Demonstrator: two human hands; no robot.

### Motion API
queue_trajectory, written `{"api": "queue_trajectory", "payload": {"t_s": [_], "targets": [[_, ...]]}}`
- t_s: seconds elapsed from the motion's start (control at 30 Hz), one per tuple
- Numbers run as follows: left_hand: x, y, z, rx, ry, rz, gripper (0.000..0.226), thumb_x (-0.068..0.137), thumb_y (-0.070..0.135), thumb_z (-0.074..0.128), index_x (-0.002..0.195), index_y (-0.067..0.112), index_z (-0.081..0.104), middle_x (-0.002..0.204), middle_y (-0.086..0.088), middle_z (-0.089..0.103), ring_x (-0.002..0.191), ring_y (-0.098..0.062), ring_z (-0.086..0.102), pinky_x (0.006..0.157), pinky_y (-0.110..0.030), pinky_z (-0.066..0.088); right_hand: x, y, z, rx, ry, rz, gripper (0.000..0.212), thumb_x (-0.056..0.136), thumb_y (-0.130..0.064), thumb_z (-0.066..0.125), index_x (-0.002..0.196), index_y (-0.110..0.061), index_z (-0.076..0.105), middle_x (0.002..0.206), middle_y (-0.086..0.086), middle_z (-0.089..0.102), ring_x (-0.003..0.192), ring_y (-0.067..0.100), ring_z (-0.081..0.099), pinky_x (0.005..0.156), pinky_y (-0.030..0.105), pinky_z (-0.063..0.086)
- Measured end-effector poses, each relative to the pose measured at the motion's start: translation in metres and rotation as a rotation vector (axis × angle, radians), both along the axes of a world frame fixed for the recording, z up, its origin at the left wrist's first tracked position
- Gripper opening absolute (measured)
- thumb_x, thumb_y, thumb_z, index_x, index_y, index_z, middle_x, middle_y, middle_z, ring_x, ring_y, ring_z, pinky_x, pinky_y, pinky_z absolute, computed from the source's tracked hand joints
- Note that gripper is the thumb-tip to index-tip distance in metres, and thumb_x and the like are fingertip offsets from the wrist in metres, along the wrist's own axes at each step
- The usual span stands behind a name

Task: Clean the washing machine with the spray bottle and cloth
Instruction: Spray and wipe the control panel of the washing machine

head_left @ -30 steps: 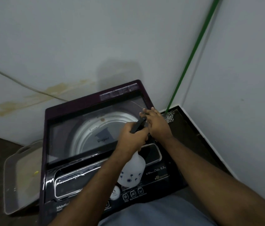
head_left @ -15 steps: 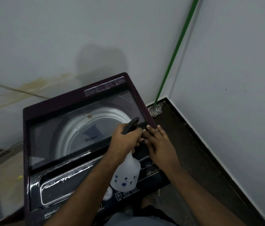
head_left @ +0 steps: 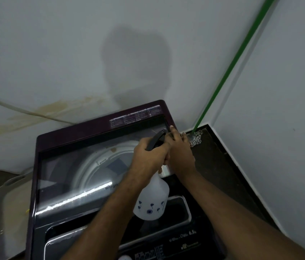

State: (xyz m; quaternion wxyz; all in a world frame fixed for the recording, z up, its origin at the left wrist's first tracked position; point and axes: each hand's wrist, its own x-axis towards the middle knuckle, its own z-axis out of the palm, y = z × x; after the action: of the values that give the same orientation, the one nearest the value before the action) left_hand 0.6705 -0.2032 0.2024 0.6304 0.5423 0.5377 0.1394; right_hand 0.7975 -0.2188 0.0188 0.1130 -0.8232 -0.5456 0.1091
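over the washing machine [head_left: 69, 166] lid, left hand [head_left: 148, 156] grips spray bottle [head_left: 152, 201]; right hand [head_left: 180, 152] has slid to the far corner, fingers flat; no cloth visible.

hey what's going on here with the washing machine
A person stands over a top-loading washing machine in the corner of a room. Their left hand grips a white spray bottle by its dark trigger head, held above the closed glass lid. Their right hand lies on the lid's right edge, fingers reaching toward the back corner; whether it holds a cloth cannot be told. A green-handled mop leans in the corner beyond.
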Motion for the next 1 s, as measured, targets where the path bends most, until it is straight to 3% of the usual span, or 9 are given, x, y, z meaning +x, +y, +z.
{"api": "queue_trajectory", "payload": {"t_s": [0.1,0.2,0.3,0.5,0.7,1.0], "targets": [[0.006,0.011,0.0,-0.007,0.003,0.007,0.03,0.096,0.005,0.067,0.084,0.027,0.05,0.071,-0.006,0.063,0.066,-0.019,0.058,0.059,-0.034,0.046,0.009,0.022,0.003,-0.003,-0.017,0.007,0.061,0.104,-0.035,0.047,0.16,-0.021,0.027,0.169,0.008,0.021,0.155,0.036,0.016,0.119,0.06,0.03],[0.01,0.031,-0.004,0.012,-0.001,0.044,0.03,0.097,0.007,0.067,0.079,0.024,0.051,0.066,-0.006,0.062,0.067,-0.021,0.06,0.06,-0.035,0.047,0.017,0.06,0.007,0.006,0.089,-0.09,0.071,0.104,-0.041,0.049,0.163,-0.025,0.014,0.171,0.007,0.009,0.151,0.051,0.015,0.12,0.061,0.027],[0.012,0.049,-0.008,0.001,-0.006,0.079,0.026,0.098,0.008,0.067,0.086,0.024,0.051,0.068,-0.007,0.064,0.065,-0.02,0.06,0.053,-0.032,0.046,0.025,0.098,0.026,0.058,0.161,-0.145,0.065,0.105,-0.034,0.048,0.163,-0.027,0.018,0.171,0.003,0.006,0.153,0.048,0.007,0.122,0.055,0.02],[-0.007,0.065,-0.011,0.062,-0.01,0.1,0.013,0.093,0.011,0.068,0.081,0.01,0.064,0.065,-0.005,0.065,0.061,-0.017,0.062,0.047,-0.027,0.046,0.026,0.15,0.032,0.174,0.077,-0.161,0.056,0.1,-0.01,0.05,0.154,-0.023,0.04,0.164,0.005,0.032,0.152,0.037,0.02,0.122,0.048,0.023],[-0.065,0.076,-0.015,0.037,-0.011,0.173,0.013,0.095,0.016,0.068,0.085,0.008,0.07,0.071,-0.01,0.069,0.058,-0.016,0.061,0.048,-0.025,0.046,-0.038,0.189,0.037,0.217,0.055,0.018,0.048,0.094,0.0,0.049,0.135,-0.022,0.06,0.148,0.003,0.054,0.142,0.031,0.039,0.118,0.043,0.029],[-0.174,0.102,-0.017,0.081,-0.003,0.299,0.008,0.092,0.014,0.068,0.087,0.009,0.07,0.066,-0.006,0.068,0.059,-0.017,0.063,0.051,-0.028,0.048,-0.177,0.229,0.039,0.203,0.123,0.212,0.041,0.102,-0.013,0.038,0.137,-0.024,0.056,0.153,0.002,0.047,0.149,0.03,0.03,0.124,0.044,0.022]]}}
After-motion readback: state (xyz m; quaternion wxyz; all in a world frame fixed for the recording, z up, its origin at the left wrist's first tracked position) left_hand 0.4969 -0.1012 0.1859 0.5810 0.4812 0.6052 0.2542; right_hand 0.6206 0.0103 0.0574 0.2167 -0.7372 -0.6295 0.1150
